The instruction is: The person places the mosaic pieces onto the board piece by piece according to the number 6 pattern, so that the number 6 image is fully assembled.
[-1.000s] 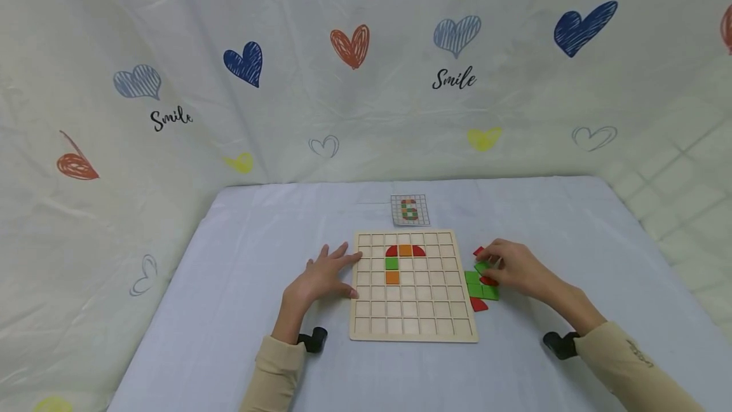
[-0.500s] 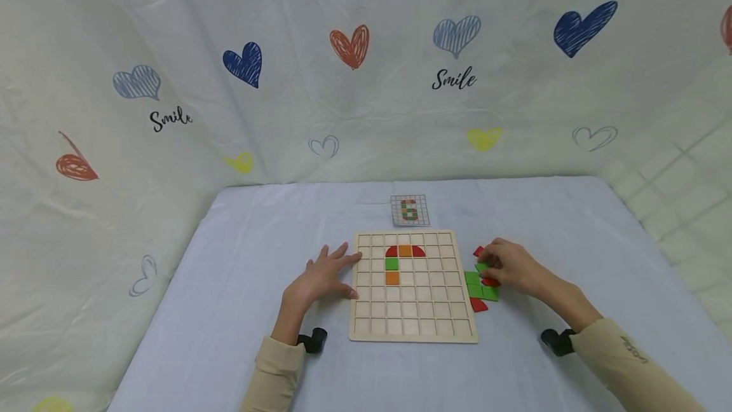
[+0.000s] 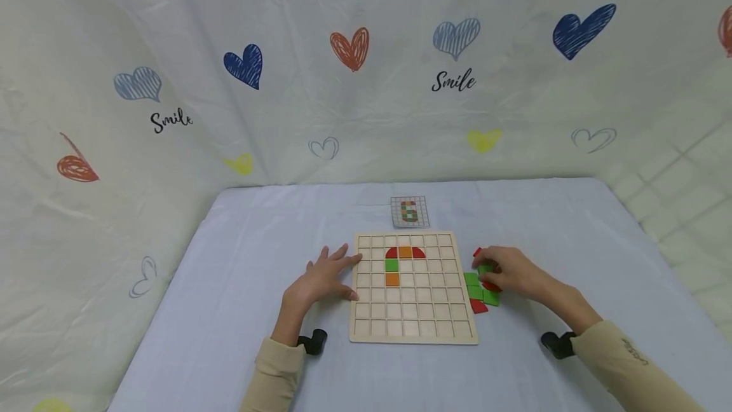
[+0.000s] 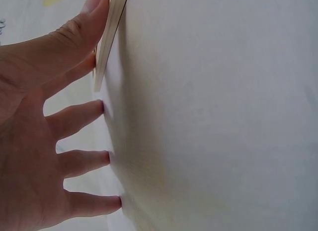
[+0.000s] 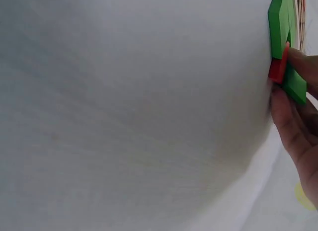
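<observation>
A wooden grid board lies flat on the table, bearing red, orange and green tiles in an arch-like shape. My left hand is spread at the board's left edge; its thumb touches the rim and the other fingers are extended. To the right of the board, my right hand is over a small pile of tiles. It pinches a green tile between thumb and fingers, seen tilted in the right wrist view. A red tile and green tiles lie against it. The fingers partly hide the pile.
Behind the board lies a small pattern card with a coloured figure on a grid. Another red tile is at the pile's near end. A white cloth covers the table, and a heart-printed curtain hangs behind it.
My right hand has shifted slightly at the pile, and its fingers have spread a little lower over the green tile. Nearby tiles have moved slightly. My left hand stays at the board's edge.
</observation>
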A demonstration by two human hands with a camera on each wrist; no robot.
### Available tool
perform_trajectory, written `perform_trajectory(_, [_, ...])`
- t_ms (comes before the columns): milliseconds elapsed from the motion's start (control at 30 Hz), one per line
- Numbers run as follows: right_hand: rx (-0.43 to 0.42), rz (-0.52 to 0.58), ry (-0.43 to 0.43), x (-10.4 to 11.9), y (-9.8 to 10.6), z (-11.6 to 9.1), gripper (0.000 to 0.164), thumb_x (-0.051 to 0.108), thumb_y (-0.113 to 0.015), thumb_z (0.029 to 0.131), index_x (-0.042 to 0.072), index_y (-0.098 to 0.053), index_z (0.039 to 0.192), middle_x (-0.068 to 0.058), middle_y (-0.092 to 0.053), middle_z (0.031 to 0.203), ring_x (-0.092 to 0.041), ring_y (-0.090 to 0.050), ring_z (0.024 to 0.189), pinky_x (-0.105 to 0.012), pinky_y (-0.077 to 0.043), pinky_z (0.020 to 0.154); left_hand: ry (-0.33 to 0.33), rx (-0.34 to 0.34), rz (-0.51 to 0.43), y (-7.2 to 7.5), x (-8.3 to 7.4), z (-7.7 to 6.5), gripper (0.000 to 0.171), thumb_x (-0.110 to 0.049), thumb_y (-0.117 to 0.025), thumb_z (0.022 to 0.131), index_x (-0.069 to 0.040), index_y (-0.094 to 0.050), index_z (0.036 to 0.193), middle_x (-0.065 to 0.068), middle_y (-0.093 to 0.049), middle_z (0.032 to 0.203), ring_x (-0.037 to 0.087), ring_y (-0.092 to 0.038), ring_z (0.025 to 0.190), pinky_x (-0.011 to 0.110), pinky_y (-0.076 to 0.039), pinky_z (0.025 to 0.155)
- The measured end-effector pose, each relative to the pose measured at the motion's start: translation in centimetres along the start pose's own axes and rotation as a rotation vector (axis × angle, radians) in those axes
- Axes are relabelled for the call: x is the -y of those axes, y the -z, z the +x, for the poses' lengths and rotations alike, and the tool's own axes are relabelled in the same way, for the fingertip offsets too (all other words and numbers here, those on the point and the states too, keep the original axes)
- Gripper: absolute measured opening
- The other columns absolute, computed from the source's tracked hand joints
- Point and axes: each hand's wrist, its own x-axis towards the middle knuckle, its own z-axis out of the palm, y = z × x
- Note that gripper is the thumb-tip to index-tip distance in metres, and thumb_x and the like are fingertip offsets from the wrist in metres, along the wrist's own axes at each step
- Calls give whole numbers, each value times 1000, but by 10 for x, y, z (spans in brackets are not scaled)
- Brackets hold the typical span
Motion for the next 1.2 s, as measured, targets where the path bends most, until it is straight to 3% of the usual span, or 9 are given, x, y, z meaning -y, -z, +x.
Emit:
perform_trajectory(267, [-68, 0, -2, -4, 1, -4, 13, 4, -76, 88, 9, -76, 100, -1, -71, 97, -16, -59, 84, -26, -54, 71, -5, -6, 2, -1, 1, 1, 86, -31, -89, 78, -26, -50, 154, 8, -27, 170, 48, -8, 158, 77, -12, 118])
perform_trajectory(633, [-108, 41, -1, 0, 4, -4, 24, -1, -73, 86, 0, -74, 110, -14, -74, 111, -26, -69, 96, -46, -61, 85, -11, -7, 4, 0, 0, -1, 85, -31, -89, 79, -26, -50, 154, 8, -27, 170, 48, -9, 158, 77, -12, 118])
perform_trajectory(933, [-108, 89, 9, 3, 5, -2, 31, -5, -70, 87, -5, -72, 118, -15, -73, 113, -27, -70, 99, -44, -61, 87, -10, -10, 2, 1, 0, -2, 84, -31, -89, 79, -26, -51, 154, 8, -27, 170, 48, -9, 157, 77, -13, 118])
perform_trajectory(1200, [-114, 104, -11, 6, 2, 0, 32, 1, -77, 86, -2, -74, 117, -11, -75, 109, -21, -69, 92, -39, -62, 83, -7, -6, 1, 1, -1, -1, 83, -31, -89, 80, -26, -51, 154, 8, -27, 170, 48, -9, 157, 78, -13, 117])
